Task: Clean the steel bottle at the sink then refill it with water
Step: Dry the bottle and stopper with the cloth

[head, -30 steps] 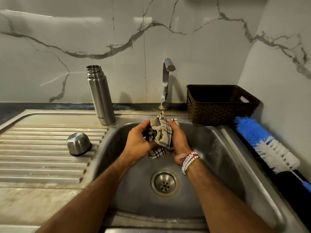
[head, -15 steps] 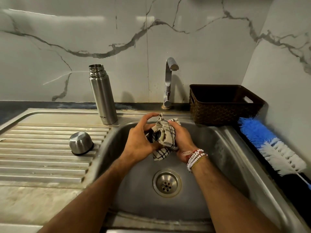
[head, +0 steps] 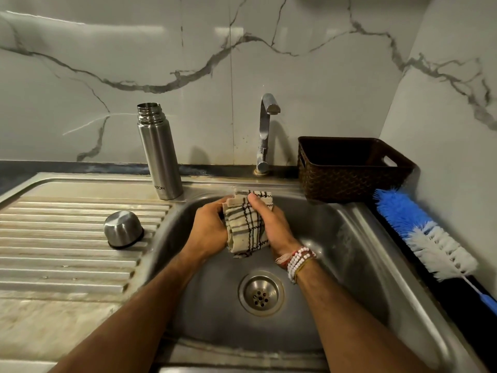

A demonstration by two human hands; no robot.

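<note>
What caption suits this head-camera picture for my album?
Over the sink, the left hand and right hand grip a checked cloth; the uncapped steel bottle and its cap sit alongside.

Brush handle (head: 487, 300) runs off the right edge — cloth's (head: 246, 224) inside hidden.

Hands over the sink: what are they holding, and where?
A bunched cream cloth with dark checks: left hand grips its left side, right hand its right.

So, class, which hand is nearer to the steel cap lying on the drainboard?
Left. The left hand grips the checked cloth on the side facing the steel cap; the right hand grips the cloth's other side, farther from the cap.
</note>
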